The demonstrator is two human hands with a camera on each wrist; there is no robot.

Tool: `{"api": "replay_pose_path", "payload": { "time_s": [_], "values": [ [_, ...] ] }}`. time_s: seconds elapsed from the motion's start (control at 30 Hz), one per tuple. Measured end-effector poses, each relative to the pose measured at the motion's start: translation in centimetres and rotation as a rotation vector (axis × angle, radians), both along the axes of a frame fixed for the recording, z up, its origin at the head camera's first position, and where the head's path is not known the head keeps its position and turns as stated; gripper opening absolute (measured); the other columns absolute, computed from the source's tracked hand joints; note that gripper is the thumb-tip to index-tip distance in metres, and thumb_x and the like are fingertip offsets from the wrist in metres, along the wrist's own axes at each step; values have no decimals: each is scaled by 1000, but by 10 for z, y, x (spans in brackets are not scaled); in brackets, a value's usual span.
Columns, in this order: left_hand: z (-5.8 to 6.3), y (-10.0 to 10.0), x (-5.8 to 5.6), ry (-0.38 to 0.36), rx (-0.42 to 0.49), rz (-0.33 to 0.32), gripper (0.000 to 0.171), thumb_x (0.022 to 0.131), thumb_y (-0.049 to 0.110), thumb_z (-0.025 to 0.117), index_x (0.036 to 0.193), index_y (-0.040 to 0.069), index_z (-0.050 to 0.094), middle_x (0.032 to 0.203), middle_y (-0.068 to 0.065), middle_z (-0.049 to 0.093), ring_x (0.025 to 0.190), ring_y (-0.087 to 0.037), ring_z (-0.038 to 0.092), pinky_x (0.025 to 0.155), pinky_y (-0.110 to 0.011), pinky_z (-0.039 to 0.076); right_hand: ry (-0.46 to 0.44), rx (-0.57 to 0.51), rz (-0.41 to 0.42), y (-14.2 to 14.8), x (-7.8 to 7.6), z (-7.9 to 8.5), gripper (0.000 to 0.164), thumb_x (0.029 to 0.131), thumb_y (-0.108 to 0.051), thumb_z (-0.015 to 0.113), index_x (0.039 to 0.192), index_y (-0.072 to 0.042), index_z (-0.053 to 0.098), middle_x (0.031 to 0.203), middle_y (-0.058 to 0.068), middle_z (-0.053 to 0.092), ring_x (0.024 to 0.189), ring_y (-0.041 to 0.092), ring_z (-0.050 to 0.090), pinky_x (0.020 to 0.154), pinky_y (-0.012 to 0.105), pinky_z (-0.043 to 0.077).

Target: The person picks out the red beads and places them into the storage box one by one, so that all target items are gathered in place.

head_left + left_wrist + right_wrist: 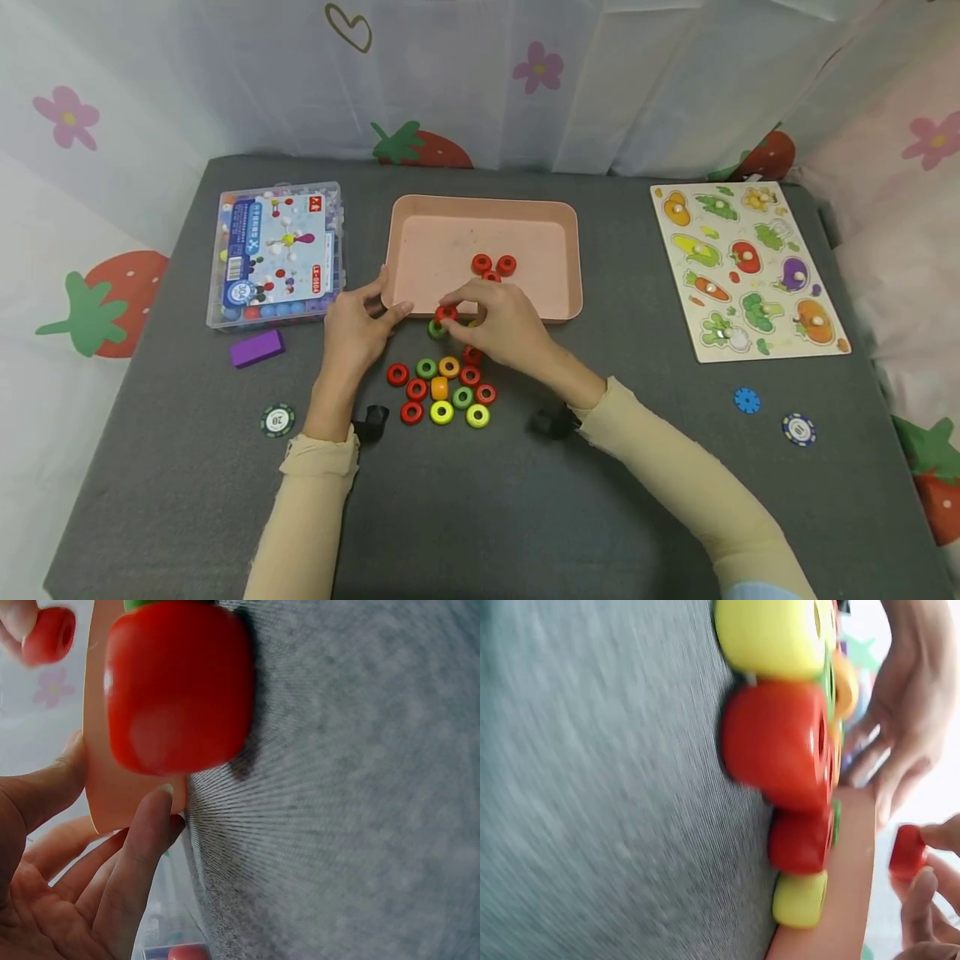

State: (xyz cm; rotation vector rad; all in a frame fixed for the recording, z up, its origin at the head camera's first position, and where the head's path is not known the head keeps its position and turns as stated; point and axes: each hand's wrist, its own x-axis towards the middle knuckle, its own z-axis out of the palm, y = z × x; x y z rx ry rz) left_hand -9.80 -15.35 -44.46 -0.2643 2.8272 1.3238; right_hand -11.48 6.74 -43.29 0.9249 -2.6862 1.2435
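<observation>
My right hand [506, 325] pinches a red ring-shaped bead [908, 852] between thumb and fingers, above the front rim of a pink tray [420, 218]. At the tray's near left corner my left hand [358, 327] holds on, thumb at the front wall and fingers round the left side. Inside the tray lie several red beads [506, 266], one partly hidden by the right hand. Loose red, green, orange and yellow beads [441, 412] cluster on the table in front of the tray. A large red bead [180, 690] looms close in the left wrist view.
Left of the tray lies a clear box [281, 250] with a molecule-printed label, then a purple block [257, 348] and a dark poker chip [277, 420]. On the right are a vegetable puzzle board [750, 271], a blue gear-edged disc [747, 400] and a blue-and-white chip [798, 429].
</observation>
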Motion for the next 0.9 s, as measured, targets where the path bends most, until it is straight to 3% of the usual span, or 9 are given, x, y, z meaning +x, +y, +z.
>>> {"api": "replay_pose_path", "payload": {
  "time_s": [0.1, 0.23, 0.47, 0.57, 0.8, 0.9],
  "values": [
    [0, 0, 0, 1, 9, -1, 65, 87, 30, 79, 145, 17, 51, 131, -18, 63, 101, -28, 73, 69, -40, 55, 27, -49, -67, 2, -12, -2, 21, 86, -21, 79, 106, -14, 78, 90, -1, 72, 58, 10, 51, 57, 26, 42],
    [0, 0, 1, 2, 22, 5, 65, 87, 29, 79, 145, 17, 52, 132, -18, 63, 102, -28, 72, 71, -42, 56, -17, -25, -144, 5, -27, -6, 22, 87, -22, 79, 107, -14, 79, 85, 2, 69, 65, 12, 52, 61, 29, 42],
    [2, 0, 1, -4, 31, 8, 65, 87, 29, 79, 145, 17, 52, 134, -19, 62, 106, -28, 71, 78, -44, 56, -160, 108, -234, 9, -39, -16, 28, 86, -27, 80, 112, -16, 78, 110, 3, 73, 94, 18, 65, 80, 35, 52],
    [2, 0, 1, -8, 35, 9, 65, 87, 29, 79, 145, 17, 52, 134, -19, 62, 107, -28, 70, 79, -44, 56, -183, 150, -257, 9, -41, -18, 29, 86, -28, 81, 113, -17, 78, 115, 5, 73, 97, 19, 66, 79, 37, 53],
    [2, 0, 1, -2, 34, 10, 65, 87, 29, 79, 144, 17, 53, 132, -19, 63, 104, -28, 72, 76, -45, 57, -147, 178, -267, 8, -39, -16, 31, 85, -30, 81, 114, -17, 78, 113, 4, 73, 91, 18, 65, 70, 35, 51],
    [2, 0, 1, 2, 33, 9, 65, 87, 29, 80, 144, 17, 53, 134, -18, 62, 106, -29, 71, 78, -45, 57, -58, 160, -237, 6, -32, -12, 30, 85, -27, 81, 112, -15, 77, 108, 3, 73, 83, 17, 63, 67, 34, 50]
  ]
}}
